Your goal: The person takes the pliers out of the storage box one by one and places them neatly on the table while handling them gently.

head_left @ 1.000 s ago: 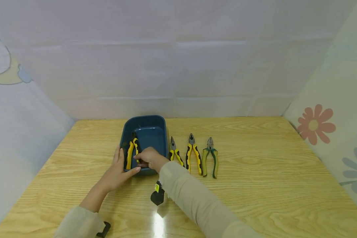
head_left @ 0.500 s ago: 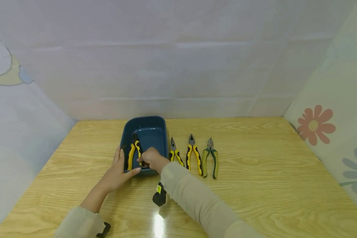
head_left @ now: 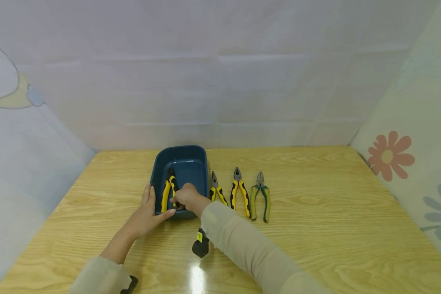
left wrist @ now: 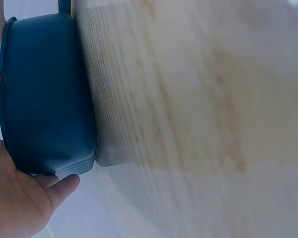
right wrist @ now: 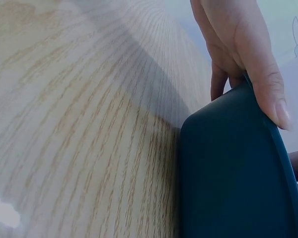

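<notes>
A dark blue box (head_left: 191, 179) stands at the left on the wooden table. My left hand (head_left: 145, 218) grips its near-left corner, the thumb along the front rim and the fingers on the outer side wall; the left wrist view shows this hand (left wrist: 20, 198) against the blue wall. Inside the box, toward its left side, lie yellow-and-black pliers (head_left: 165, 196), jaws pointing away. My right hand (head_left: 187, 196) reaches over the front rim and pinches their right handle near its end. Its fingertips are partly hidden. In the right wrist view the box's outer wall (right wrist: 233, 163) hides the pliers.
Right of the box, yellow-and-black long-nose pliers (head_left: 218, 195), yellow-and-black combination pliers (head_left: 245, 198) and green-handled pliers (head_left: 266, 202) lie in a row on the table (head_left: 316, 228). A pale curtain-like wall (head_left: 242, 90) rises behind the table's far edge.
The pliers inside the box have shifted slightly to the right, with my right hand on their handle. My left hand keeps its place on the box corner.
</notes>
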The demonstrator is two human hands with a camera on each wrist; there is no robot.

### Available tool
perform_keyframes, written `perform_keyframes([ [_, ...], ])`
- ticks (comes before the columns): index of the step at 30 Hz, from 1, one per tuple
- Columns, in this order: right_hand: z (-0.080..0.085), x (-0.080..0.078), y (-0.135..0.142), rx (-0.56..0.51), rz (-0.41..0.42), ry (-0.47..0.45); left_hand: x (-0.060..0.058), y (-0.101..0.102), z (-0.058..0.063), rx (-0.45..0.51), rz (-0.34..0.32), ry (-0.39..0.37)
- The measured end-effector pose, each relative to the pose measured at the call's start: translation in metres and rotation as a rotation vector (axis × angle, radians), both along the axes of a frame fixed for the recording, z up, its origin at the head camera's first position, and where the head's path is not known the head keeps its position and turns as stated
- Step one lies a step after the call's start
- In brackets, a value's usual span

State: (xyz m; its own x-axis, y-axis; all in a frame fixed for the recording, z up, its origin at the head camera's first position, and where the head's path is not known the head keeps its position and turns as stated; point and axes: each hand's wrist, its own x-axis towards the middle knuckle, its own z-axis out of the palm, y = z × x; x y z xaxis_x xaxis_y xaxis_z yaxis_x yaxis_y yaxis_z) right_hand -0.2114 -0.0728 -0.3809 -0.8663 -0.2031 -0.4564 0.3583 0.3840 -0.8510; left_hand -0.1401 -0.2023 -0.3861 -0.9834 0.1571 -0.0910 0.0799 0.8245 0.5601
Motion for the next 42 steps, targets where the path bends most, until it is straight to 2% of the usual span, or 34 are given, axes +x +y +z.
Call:
perform_keyframes([
  [4,0.001,0.001,0.0,0.0,-0.028,0.011,0.001,0.0,0.001,0.001,-0.002,-0.012],
  [11,0.0,0.001,0.003,-0.067,-0.112,0.021,-0.001,-0.001,0.002,-0.004,-0.015,-0.042],
  [23,0.007,-0.002,0.01,-0.189,-0.26,-0.039,-0.001,0.002,0.004,-0.017,-0.015,-0.04],
  [38,0.016,0.007,0.028,-0.388,-0.268,-0.002,-0.002,0.0,0.002,-0.019,-0.02,-0.043],
  [42,0.019,0.011,0.033,-0.432,-0.246,0.009,-0.002,0.0,0.002,-0.016,-0.018,-0.047],
])
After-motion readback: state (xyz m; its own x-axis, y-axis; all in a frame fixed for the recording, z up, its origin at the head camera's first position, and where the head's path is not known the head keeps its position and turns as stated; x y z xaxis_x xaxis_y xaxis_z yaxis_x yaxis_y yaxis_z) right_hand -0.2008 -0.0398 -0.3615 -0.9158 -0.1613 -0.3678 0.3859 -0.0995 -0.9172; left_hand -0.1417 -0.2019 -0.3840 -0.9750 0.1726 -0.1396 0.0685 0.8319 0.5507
